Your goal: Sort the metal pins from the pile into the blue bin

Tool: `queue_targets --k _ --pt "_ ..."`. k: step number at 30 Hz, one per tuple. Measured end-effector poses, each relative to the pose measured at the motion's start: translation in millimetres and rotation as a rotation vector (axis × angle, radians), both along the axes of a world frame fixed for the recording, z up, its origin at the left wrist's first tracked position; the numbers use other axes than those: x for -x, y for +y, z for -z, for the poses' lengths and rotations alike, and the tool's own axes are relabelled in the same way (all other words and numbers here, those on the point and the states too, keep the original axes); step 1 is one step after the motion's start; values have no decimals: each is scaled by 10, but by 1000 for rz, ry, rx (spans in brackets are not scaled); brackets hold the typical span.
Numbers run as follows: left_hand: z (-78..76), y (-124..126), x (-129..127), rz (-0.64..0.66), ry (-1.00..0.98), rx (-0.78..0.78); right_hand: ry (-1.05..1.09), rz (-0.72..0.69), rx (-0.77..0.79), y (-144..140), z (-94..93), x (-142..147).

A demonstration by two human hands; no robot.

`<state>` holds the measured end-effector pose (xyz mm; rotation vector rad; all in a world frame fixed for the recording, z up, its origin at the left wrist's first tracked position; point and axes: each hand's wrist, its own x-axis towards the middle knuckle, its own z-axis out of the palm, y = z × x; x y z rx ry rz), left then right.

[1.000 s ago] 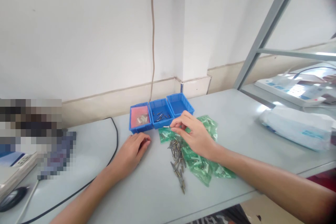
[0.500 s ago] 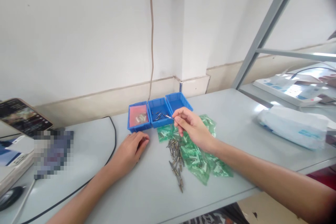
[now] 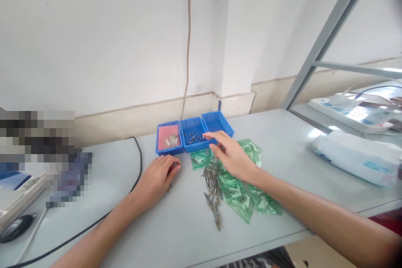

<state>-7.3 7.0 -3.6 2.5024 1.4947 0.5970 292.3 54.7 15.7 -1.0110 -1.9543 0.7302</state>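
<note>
My left hand [image 3: 159,174] rests on the table just in front of the left blue bin [image 3: 171,151], its fingers curled in. The end of a small metal pin [image 3: 170,188] shows under its palm. Over the front edge of the middle blue bin [image 3: 193,146], my right hand [image 3: 231,153] has thumb and index finger apart, with nothing seen between them. Several slim dark metal pins [image 3: 194,137] lie in that bin. Below my right hand are a loose pile of metal pins [image 3: 212,178] and green plastic bags [image 3: 238,194] holding more small parts.
Pink material and a clear bag of pale parts [image 3: 172,140] lie in the left bin. A third blue bin [image 3: 216,125] stands to the right. A black cable [image 3: 140,163] and mouse [image 3: 16,228] are at left, a white package [image 3: 358,157] and metal frame [image 3: 314,58] at right.
My right thumb and index finger have parted, and the thin pin they held over the middle bin is gone from them. A pin end now shows under my left palm. The view has shifted slightly.
</note>
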Motion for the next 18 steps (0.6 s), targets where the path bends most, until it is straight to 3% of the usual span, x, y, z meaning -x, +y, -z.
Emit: queue_targets --k 5,10,14,18 --pt "-105 -62 61 121 96 -90 -109 -22 -83 -56 -35 5" --pt "-265 -114 129 195 162 -116 -163 -184 -243 -130 -68 18" --pt "-336 -82 245 171 181 -99 -254 -284 -333 -152 -39 29" --pt "-294 -29 356 134 196 -105 -292 -309 -341 -142 -8 34"
